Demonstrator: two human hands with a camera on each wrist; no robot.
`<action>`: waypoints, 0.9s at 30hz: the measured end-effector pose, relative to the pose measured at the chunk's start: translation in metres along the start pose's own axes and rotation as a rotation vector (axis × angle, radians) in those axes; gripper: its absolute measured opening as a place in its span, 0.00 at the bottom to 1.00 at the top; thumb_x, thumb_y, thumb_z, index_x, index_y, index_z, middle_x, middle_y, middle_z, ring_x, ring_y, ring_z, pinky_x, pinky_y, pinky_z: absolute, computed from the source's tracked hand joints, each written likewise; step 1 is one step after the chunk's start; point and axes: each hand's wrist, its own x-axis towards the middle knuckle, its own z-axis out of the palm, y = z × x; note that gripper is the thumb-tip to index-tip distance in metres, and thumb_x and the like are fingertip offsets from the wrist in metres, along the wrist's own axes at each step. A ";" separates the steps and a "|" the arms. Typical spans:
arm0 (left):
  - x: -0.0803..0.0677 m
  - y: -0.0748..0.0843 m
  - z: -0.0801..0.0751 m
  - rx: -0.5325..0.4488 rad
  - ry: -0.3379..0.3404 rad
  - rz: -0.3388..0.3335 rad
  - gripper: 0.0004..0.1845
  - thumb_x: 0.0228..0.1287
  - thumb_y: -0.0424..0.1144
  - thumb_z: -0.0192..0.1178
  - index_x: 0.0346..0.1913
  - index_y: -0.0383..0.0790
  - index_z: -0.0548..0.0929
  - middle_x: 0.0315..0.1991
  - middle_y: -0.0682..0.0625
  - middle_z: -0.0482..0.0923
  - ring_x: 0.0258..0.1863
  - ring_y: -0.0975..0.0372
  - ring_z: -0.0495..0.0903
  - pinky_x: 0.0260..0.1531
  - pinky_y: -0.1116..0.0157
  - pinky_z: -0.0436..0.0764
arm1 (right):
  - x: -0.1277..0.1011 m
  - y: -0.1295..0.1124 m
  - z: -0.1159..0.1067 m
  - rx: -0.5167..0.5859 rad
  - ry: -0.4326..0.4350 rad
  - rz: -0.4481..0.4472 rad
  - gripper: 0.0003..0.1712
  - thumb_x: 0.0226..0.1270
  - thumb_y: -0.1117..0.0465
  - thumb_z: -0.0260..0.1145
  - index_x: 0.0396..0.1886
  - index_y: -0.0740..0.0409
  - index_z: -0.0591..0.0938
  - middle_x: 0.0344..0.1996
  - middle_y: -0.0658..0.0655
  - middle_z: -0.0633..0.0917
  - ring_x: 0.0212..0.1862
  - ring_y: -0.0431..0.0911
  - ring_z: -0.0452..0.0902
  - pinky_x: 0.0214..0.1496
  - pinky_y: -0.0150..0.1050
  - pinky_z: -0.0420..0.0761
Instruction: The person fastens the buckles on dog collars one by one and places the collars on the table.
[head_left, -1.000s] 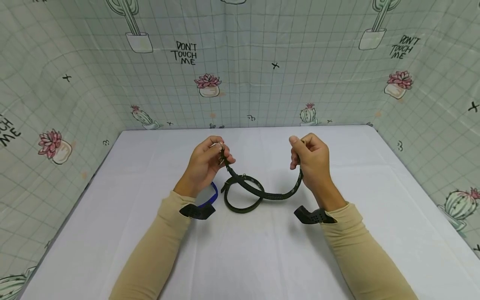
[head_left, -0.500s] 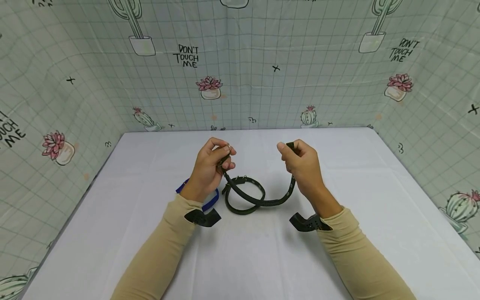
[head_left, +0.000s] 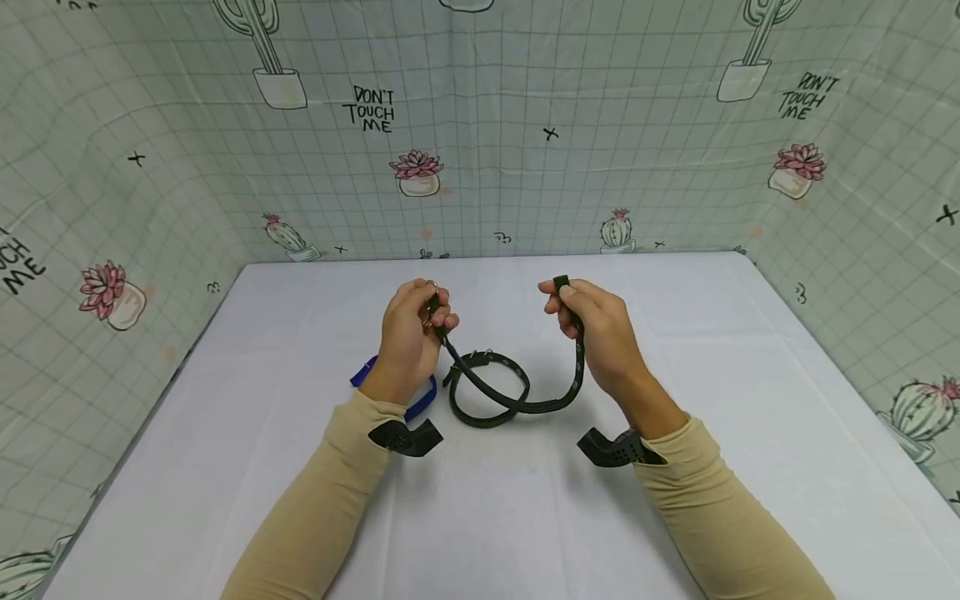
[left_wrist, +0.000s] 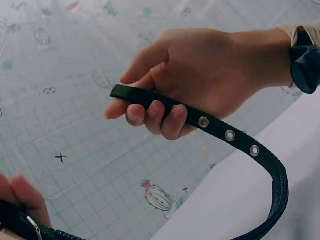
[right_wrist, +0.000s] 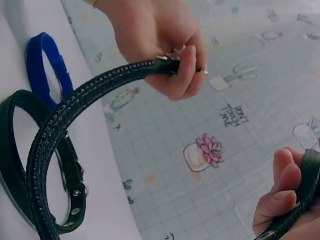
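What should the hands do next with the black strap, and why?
Probably bring the two ends together. The left hand grips the buckle end of the black strap, the right hand pinches its holed tip, and the middle sags between them toward the table.

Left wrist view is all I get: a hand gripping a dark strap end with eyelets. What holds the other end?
Observer: The left hand grips the buckle end of the same dark collar, metal showing between its fingers.
Operator: Does the strap hang free?
Observer: No, its sagging middle crosses over a second dark collar, buckled into a loop on the white table.
Operator: Anything else down there?
Observer: A blue collar lies beside that loop, partly under the left wrist.
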 end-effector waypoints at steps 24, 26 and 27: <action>-0.005 -0.001 0.008 0.134 -0.048 -0.057 0.13 0.72 0.26 0.55 0.55 0.26 0.77 0.40 0.44 0.76 0.34 0.62 0.80 0.51 0.63 0.81 | -0.008 -0.006 0.010 -0.161 -0.178 0.042 0.27 0.83 0.51 0.43 0.52 0.63 0.84 0.26 0.59 0.81 0.20 0.45 0.61 0.25 0.34 0.61; -0.006 -0.001 0.010 0.178 -0.105 -0.032 0.17 0.72 0.25 0.55 0.61 0.24 0.75 0.44 0.43 0.76 0.41 0.61 0.80 0.56 0.62 0.79 | -0.007 -0.007 0.010 -0.141 -0.155 0.043 0.28 0.82 0.53 0.41 0.50 0.65 0.84 0.28 0.58 0.82 0.21 0.45 0.60 0.24 0.34 0.58; -0.008 -0.001 0.011 0.210 -0.133 -0.014 0.19 0.71 0.24 0.56 0.63 0.24 0.74 0.46 0.43 0.76 0.45 0.60 0.80 0.57 0.61 0.78 | -0.008 -0.007 0.009 -0.136 -0.140 0.041 0.27 0.81 0.54 0.41 0.52 0.65 0.84 0.28 0.58 0.82 0.22 0.44 0.60 0.23 0.34 0.57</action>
